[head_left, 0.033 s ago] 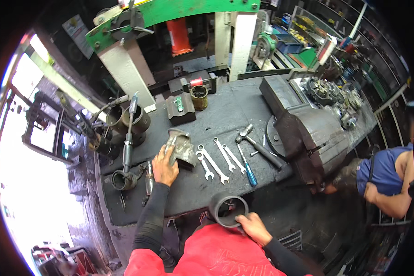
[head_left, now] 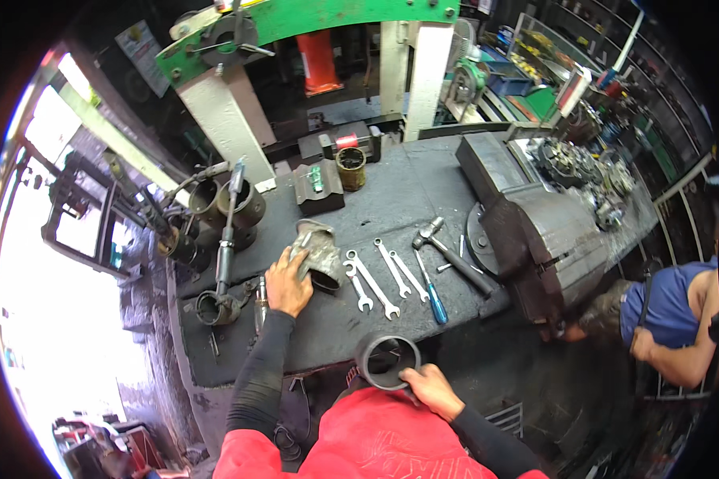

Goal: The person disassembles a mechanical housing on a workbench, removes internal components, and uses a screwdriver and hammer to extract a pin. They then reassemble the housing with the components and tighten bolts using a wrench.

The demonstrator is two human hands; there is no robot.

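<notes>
Faintly lettered red shirt [head_left: 391,431]; right hand [head_left: 435,389] holds ring [head_left: 367,367]

A dark, smudged workbench [head_left: 385,206] carries a worn metal casting [head_left: 324,254] near its middle. Just beside the casting, four wrenches [head_left: 375,286] slant the same way, followed by a blue-handled screwdriver [head_left: 437,305] and a hammer [head_left: 460,260]. Farther back stand a notched block [head_left: 327,200] and a grimy can [head_left: 351,174]; a bulky vise [head_left: 571,239] sits at the right.
</notes>
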